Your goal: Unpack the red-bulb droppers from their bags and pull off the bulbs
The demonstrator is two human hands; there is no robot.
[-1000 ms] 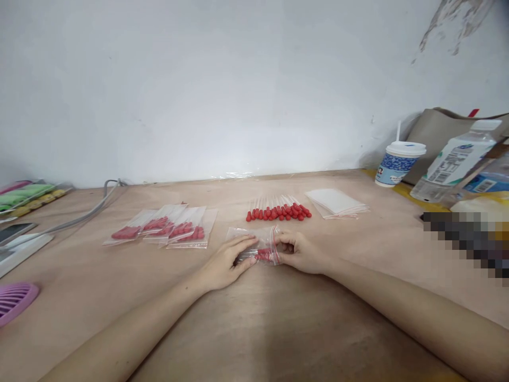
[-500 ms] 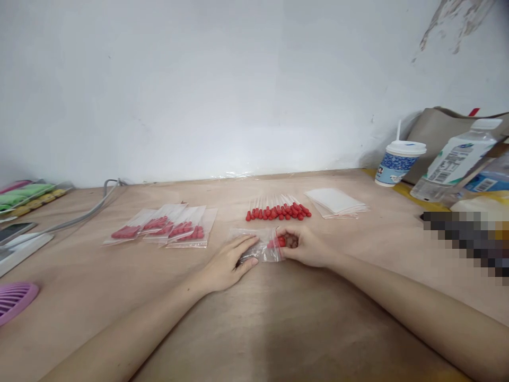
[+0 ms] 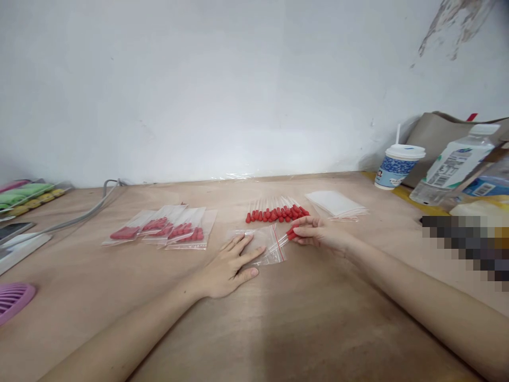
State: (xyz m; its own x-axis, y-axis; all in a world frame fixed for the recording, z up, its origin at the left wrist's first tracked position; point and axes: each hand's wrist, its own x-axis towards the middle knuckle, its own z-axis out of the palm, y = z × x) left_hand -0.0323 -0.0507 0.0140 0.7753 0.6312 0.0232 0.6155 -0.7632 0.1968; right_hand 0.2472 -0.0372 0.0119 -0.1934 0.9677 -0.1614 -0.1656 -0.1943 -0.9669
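My left hand point(image 3: 228, 269) lies on a clear zip bag point(image 3: 274, 258), fingers spread, pressing it to the table. At the bag's open right end, my right hand point(image 3: 323, 233) grips droppers point(image 3: 292, 232) by their red rubber bulbs. Their clear glass tubes point left into the bag's mouth, while the bulbs stay outside it; I cannot tell how many there are. Just behind the bag, a row of loose droppers point(image 3: 274, 214) lies with red bulbs toward me. Several filled zip bags point(image 3: 191, 232) overlap at the left, with red bulbs showing inside.
A stack of flat zip bags point(image 3: 336, 204) rests right of the dropper row. Farther right stand a lidded paper cup point(image 3: 400, 167), a plastic bottle point(image 3: 453, 164) and a grey bag point(image 3: 427, 132). On the left are a cable point(image 3: 87, 214), a phone point(image 3: 14, 232) and a purple slotted object point(image 3: 16, 302).
My right hand has moved right and slightly up, away from the bag's mouth. The red bulbs, earlier at the mouth, are now outside it. My left fingers have spread wider.
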